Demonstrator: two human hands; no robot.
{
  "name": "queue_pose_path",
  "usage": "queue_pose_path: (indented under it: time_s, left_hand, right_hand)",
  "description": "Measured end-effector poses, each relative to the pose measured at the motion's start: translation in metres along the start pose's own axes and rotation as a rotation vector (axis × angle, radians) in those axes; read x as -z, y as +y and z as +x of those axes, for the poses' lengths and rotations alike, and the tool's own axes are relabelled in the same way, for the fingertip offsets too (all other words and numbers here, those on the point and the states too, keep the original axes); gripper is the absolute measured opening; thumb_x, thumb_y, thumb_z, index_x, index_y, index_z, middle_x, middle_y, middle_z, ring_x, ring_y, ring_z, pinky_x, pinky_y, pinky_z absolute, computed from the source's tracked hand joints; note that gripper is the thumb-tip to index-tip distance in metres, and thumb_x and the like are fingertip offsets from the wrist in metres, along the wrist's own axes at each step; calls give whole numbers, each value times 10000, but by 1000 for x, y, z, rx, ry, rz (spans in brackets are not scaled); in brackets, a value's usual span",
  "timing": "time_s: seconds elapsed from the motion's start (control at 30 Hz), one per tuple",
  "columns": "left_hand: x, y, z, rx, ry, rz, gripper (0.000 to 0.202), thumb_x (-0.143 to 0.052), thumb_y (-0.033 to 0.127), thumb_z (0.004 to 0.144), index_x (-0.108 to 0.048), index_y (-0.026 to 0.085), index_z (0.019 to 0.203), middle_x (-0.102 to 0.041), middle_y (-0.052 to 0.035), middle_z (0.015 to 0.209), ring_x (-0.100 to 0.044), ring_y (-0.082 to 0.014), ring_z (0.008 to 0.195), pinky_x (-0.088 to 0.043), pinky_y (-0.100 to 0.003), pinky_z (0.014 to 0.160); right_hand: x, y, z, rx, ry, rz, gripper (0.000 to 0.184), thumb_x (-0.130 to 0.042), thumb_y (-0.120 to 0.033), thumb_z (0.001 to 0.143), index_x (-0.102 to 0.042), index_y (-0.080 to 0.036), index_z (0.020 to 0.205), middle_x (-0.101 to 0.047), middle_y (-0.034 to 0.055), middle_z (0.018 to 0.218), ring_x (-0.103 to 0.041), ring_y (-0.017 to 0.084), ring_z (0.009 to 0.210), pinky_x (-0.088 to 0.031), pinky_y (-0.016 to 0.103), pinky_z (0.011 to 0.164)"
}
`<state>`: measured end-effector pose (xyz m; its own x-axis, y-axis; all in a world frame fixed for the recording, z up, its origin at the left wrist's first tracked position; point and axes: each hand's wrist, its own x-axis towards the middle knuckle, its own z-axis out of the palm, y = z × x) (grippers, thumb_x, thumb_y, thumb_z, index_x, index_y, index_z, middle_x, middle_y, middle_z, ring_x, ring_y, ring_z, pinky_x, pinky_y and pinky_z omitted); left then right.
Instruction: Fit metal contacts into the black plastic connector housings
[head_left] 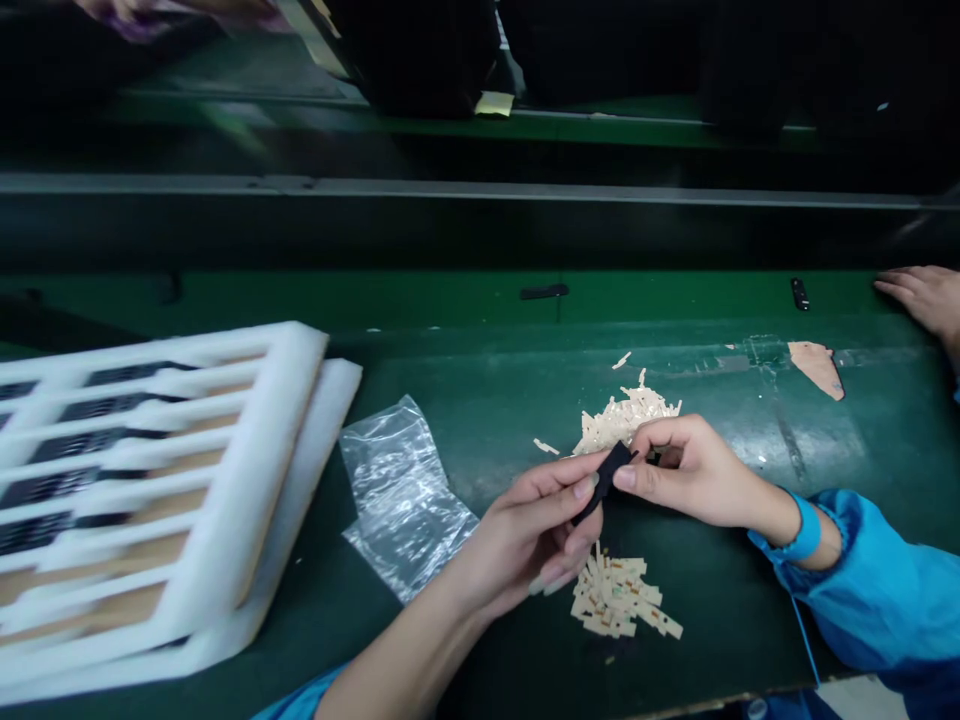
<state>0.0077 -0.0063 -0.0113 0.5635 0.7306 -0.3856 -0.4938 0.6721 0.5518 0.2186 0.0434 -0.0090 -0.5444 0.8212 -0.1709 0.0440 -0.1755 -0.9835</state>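
Note:
Between the thumb and fingers of my left hand (536,520) is a small dark oblong plastic piece (602,483), held tilted. My right hand (690,470) pinches at the upper end of that piece; whatever lies between its fingertips is too small to make out. Just behind my hands lies a heap of small cream-coloured strips (626,415). A second pile of flat cream pieces (622,600), some with brownish marks, is on the table in front of them.
White foam trays (259,440) with slots holding black parts are stacked at left, beside clear plastic bags (405,490). Dark pieces (544,291) lie along the back. Another person's hand (926,300) rests at far right, past a tan scrap (817,368).

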Motion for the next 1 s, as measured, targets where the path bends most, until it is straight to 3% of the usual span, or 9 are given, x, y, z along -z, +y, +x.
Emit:
queue_pose_path:
  time_s: [0.1,0.23,0.43,0.53,0.7,1.0]
  left_hand:
    - [1,0,1,-23,11,0,397,-799,289,914,-773,218,1304,-547,42,534,-328,-16,342,-365,-132,386]
    - [1,-2,1,-41,23,43,426,-784,310,924,-751,213,1338,-566,29,550,-351,-26,358,-339,-138,388]
    - [1,-3,1,-23,36,113,478,-744,341,944,-711,169,1388,-543,37,555,-349,-40,369,-289,-155,380]
    - [2,-4,0,-22,44,119,471,-735,363,950,-714,172,1380,-532,45,555,-346,-39,377,-286,-161,393]
    - [2,-5,0,-3,32,141,488,-759,405,932,-726,165,1356,-548,43,552,-351,-38,375,-268,-163,392]
    - [-3,-4,2,-72,113,115,412,-793,394,913,-780,163,1255,-575,33,561,-430,-49,385,-341,-165,412]
  right_hand:
    - [7,-5,-1,16,68,-4,443,-679,-561,953,-693,-175,736,-642,21,716,-557,134,644,-464,248,553]
    - [8,-10,-5,99,158,-39,248,-809,-422,873,-725,-189,878,-650,16,806,-581,136,697,-449,230,536]
    - [4,-14,-8,149,159,-42,199,-802,-339,882,-694,-193,800,-625,0,754,-568,127,631,-449,239,504]
    - [5,-15,-8,170,175,-76,162,-790,-321,895,-693,-200,844,-649,14,808,-594,142,697,-478,250,553]
    - [7,-18,-8,160,91,-127,169,-763,-326,924,-679,-198,852,-634,12,815,-591,141,709,-464,254,564]
    - [7,-18,-10,220,136,-211,203,-735,-349,954,-676,-200,830,-660,18,797,-595,148,708,-466,271,598]
